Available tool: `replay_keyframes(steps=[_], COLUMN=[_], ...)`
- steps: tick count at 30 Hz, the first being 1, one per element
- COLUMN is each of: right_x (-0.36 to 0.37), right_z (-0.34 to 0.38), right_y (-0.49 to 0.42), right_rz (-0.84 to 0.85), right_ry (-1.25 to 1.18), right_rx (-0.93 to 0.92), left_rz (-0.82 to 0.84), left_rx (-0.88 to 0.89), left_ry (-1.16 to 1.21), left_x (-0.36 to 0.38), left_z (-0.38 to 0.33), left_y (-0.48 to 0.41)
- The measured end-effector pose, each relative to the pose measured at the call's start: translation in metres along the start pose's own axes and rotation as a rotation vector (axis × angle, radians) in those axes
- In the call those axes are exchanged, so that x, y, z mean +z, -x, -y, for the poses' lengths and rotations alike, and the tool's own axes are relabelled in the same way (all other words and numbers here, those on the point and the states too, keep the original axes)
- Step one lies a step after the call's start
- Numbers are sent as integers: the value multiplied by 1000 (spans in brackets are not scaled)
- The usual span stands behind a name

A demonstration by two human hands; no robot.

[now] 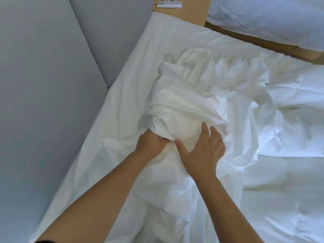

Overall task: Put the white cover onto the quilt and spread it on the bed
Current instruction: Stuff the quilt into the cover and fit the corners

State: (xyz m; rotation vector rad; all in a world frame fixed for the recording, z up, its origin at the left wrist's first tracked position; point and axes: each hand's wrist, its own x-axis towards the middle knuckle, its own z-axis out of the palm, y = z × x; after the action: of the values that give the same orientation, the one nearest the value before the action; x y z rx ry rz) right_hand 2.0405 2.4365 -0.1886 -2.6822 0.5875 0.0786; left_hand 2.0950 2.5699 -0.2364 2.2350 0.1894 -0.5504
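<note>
My left hand [151,141] was closed into the near end of the white cover [180,102], with the fingers curled and buried in the cloth, gripping a fold. My right hand [201,149] lay just right of it. Its fingers were straight and spread and its palm pressed flat on the cover, gripping nothing.

The cover was bunched into a rounded, elongated mound directly beyond both hands and touching them. It was thin, smooth cloth, closely creased, drawn over a soft bulk. Its long axis ran away from me, with the far end pointing toward the wooden bedside stand [185,16].

- Right of the cover: the quilt [298,106], puffy and rumpled.
- Beneath the cover: the sheeted mattress [122,88].
- Left of the cover: a grey padded wall panel [43,85].
- Beyond the cover to the right: a pillow [273,20].
</note>
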Motion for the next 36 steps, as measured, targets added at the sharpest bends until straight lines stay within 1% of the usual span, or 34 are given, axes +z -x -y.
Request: replay_keyframes(steps=[1,3,5,7,8,9,12,13,14,15,17,18,20,21,22,23,24,25,26,28,30,32,34,35,36], right_x=[10,22,27,21,13,4,-29,-32,-32,-26,-8,3,18,25,31,39,46,53,58,63,59,44,34,32,33], right_z=[-1,-5,-4,0,0,-4,-33,-42,-45,-43,-33,-24,-3,6,16,22,26,27,27,22,7,-14,-35,-40,-40], right_y=[1,-6,-16,-28,-35,-45,-75,-81,-82,-79,-60,-45,-14,-1,10,16,19,17,14,6,-8,-19,-25,-25,-22], right_rz=[58,98,46,-24,-59,-88,-190,-199,-187,-164,-165,-188,-213,-152,-26,124,239,294,302,257,189,105,69,82,95], right_ry=[37,58,57,2,-44,-85,-223,-235,-207,-158,-66,-69,-151,-172,-147,-92,-56,-64,-93,-106,-59,-20,-20,-4,28], right_rx=[-1,-17,-87,-117,-80,-5,340,404,409,368,200,102,-62,-106,-118,-113,-109,-104,-114,-136,-66,104,251,260,226], left_rz=[-64,-130,-110,-55,-42,-50,-129,-139,-130,-114,-105,-104,-93,-77,-54,-27,1,23,43,63,11,-71,-92,-71,-48], left_rx=[30,89,143,139,125,118,103,100,98,97,73,64,45,21,-14,-56,-103,-152,-198,-260,-304,-320,-316,-309,-298], left_ry=[31,52,66,137,180,194,98,93,105,134,207,235,316,379,451,530,609,690,783,923,897,846,800,793,806], left_x=[0,-7,-18,-33,-41,-49,-68,-69,-67,-63,-56,-54,-54,-55,-58,-61,-65,-70,-75,-86,-93,-91,-81,-77,-73], left_z=[-4,-8,-10,-9,-9,-7,-4,-5,-8,-10,-12,-13,-15,-17,-21,-25,-30,-35,-39,-40,-34,-14,8,16,24], left_y=[0,-1,0,-1,-2,-6,-16,-18,-18,-18,-19,-18,-19,-20,-20,-19,-19,-21,-23,-26,-27,-28,-24,-20,-17])
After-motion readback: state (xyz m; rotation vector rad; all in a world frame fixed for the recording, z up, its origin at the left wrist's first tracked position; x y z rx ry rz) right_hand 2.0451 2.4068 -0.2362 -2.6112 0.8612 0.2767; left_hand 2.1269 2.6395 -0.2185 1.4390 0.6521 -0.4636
